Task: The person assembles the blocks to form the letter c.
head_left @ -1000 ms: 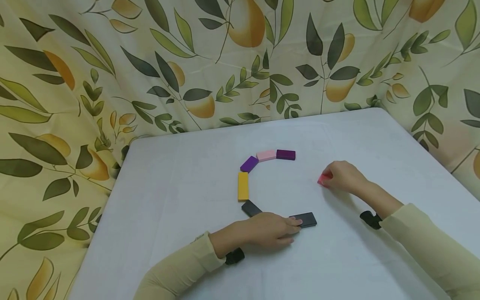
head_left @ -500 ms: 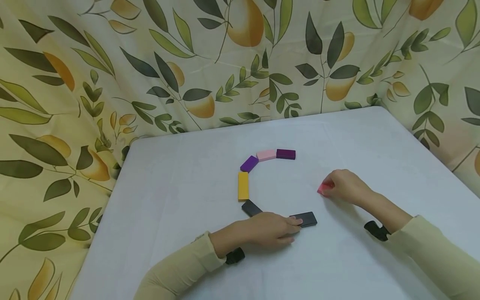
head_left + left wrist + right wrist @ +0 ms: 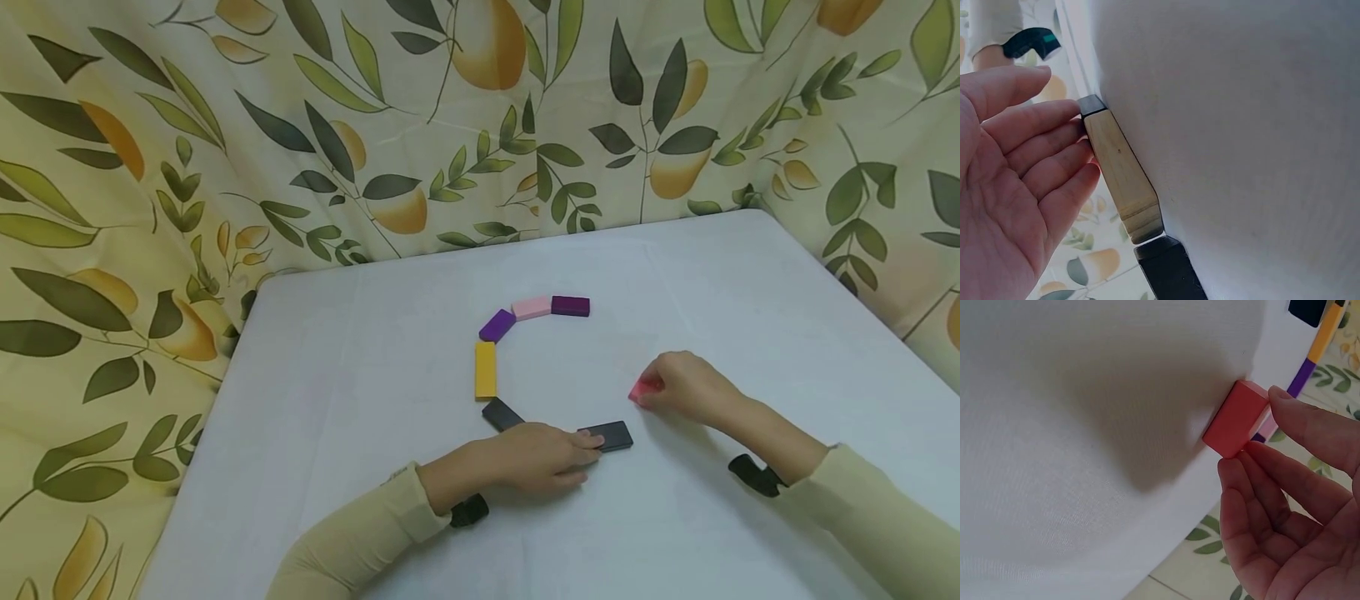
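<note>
Between thumb and fingertips, my right hand [image 3: 690,389] pinches a coral-red block [image 3: 1235,419] at the white table, right of the other blocks. My left hand [image 3: 534,457] lies low at the front of a curved row, its nearly straight fingers touching a dark grey block [image 3: 615,436]. In the left wrist view those fingers lie against a plain wooden block [image 3: 1121,165], which the hand hides in the head view. A second dark block [image 3: 501,413] adjoins its other end. Onward run a yellow block [image 3: 486,371], a purple one [image 3: 497,326], a pink one [image 3: 532,308] and a dark plum one [image 3: 571,307].
A white cloth covers the table [image 3: 360,375]. Behind and to the sides hangs a curtain [image 3: 480,158] printed with leaves and fruit. Each wrist wears a black strap-like device, such as the right one [image 3: 756,476].
My right hand has come nearer the person with the coral-red block, ending slightly to the left and closer to the dark grey block. The left hand and the row have stayed put.
</note>
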Demonstrator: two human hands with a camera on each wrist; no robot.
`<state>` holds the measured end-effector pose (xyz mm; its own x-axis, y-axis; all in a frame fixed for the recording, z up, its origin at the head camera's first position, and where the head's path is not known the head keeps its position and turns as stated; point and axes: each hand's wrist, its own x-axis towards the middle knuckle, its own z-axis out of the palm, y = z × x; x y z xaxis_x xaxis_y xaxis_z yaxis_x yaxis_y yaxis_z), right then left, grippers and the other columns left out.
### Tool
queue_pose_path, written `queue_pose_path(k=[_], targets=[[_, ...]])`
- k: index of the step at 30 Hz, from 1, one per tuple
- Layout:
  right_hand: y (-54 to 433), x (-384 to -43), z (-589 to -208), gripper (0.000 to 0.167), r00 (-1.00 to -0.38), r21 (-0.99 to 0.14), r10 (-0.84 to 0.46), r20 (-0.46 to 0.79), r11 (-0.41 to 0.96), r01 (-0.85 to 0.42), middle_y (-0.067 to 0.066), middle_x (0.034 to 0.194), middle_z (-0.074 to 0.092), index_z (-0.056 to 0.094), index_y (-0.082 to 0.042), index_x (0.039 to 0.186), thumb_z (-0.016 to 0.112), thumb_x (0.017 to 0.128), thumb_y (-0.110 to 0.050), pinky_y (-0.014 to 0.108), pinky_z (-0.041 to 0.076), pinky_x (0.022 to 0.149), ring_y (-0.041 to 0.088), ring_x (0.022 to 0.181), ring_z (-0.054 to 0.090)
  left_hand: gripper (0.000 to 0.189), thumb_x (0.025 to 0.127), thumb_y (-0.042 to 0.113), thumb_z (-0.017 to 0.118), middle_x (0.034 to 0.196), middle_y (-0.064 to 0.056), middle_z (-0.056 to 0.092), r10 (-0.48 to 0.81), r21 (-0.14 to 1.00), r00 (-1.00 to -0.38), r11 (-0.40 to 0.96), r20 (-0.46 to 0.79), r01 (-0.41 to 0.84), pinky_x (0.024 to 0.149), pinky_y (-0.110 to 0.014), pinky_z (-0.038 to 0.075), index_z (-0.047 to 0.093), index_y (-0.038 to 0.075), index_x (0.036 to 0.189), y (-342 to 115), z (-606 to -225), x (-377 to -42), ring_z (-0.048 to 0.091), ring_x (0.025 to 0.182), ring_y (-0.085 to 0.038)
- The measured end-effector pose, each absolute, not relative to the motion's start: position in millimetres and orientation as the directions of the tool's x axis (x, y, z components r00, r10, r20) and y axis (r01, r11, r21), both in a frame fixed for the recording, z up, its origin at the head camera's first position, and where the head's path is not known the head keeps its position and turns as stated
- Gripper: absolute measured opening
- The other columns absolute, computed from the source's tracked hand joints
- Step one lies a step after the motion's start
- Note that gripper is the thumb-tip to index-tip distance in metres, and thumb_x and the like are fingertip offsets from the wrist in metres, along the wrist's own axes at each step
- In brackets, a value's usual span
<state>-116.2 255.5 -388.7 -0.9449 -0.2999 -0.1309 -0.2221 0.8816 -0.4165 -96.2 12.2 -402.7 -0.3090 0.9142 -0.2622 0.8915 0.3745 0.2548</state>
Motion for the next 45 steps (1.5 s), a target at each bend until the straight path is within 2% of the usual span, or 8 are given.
queue_pose_path(k=[11, 17, 27, 45], targets=[[247, -97, -388, 0.016, -0.933, -0.434, -0.327, -0.150, 0.870, -0.235, 0.002, 0.078, 0.065, 0.072, 0.001, 0.085, 0.076, 0.072, -0.006, 0.031, 0.044, 0.060, 0.016, 0.069, 0.052, 0.044, 0.097, 0.033, 0.044, 0.143, 0.012, 0.034, 0.913, 0.264, -0.308, 0.376, -0.267, 0.888, 0.098, -0.015, 0.028, 0.043, 0.017, 0.139, 15, -404, -96, 0.027, 0.127, 0.003], [243, -89, -387, 0.019, -0.931, -0.428, -0.338, -0.136, 0.868, -0.252, 0.004, 0.079, 0.064, 0.071, 0.005, 0.087, 0.076, 0.071, -0.005, 0.028, 0.043, 0.057, 0.015, 0.067, 0.050, 0.044, 0.097, 0.033, 0.044, 0.142, 0.011, 0.035, 0.915, 0.258, -0.306, 0.372, -0.264, 0.891, 0.098, -0.015, 0.028, 0.044, 0.017, 0.138, 15, -404, -96, 0.028, 0.127, 0.003], [240, -84, -386, 0.026, -0.933, -0.419, -0.341, -0.113, 0.868, -0.267, 0.006, 0.079, 0.065, 0.069, 0.006, 0.089, 0.078, 0.069, -0.008, 0.033, 0.049, 0.063, 0.017, 0.069, 0.056, 0.043, 0.097, 0.033, 0.045, 0.142, 0.010, 0.036, 0.918, 0.247, -0.312, 0.370, -0.245, 0.896, 0.098, -0.015, 0.028, 0.045, 0.016, 0.137, 14, -402, -97, 0.029, 0.127, 0.003], [241, -84, -388, 0.023, -0.934, -0.422, -0.345, -0.087, 0.862, -0.279, 0.003, 0.078, 0.064, 0.070, 0.004, 0.088, 0.077, 0.070, -0.008, 0.033, 0.047, 0.063, 0.016, 0.069, 0.055, 0.043, 0.097, 0.033, 0.046, 0.140, 0.009, 0.039, 0.921, 0.232, -0.317, 0.367, -0.225, 0.901, 0.097, -0.015, 0.030, 0.047, 0.016, 0.136, 16, -401, -98, 0.031, 0.125, 0.003]])
